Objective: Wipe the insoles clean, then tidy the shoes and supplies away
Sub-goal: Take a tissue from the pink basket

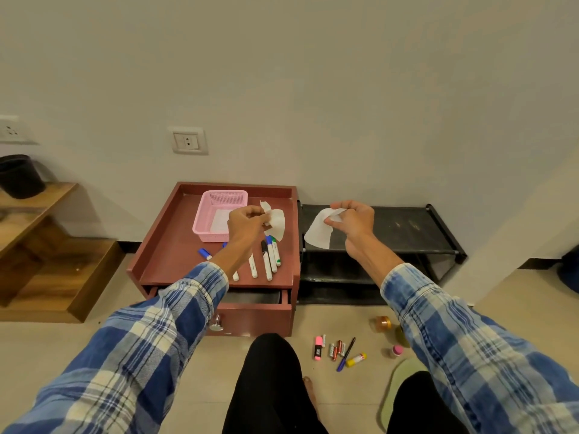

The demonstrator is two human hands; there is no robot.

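Beige floor tiles (175,371) run up to a plain wall. Nearest, a person's legs in black trousers (269,386) partly cover a pale green flat piece (404,371), which may be an insole. Just beyond on the floor lie a pink highlighter (318,348), a few batteries (336,350), a blue pen (346,354) and a yellow glue stick (356,360), with an amber jar (383,323) and a small pink-capped bottle (396,351) near them.

A low red-brown bench (169,255) stands against the wall, its drawer (260,317) pulled partly out. On top lie several markers (269,261) and, farther back, a pink basket (203,220). Above the bench, just beside the basket, the left hand (246,222) has its grip pinching a crumpled white wipe (277,225). To the right, over the top shelf of a black shoe rack (407,227), the right hand (354,220) has its grip pinching the upper edge of a flat white sheet (318,234), which hangs down.

At far left are wooden steps (40,245) bearing a black pot (20,177); a wall socket (188,141) sits above the bench.
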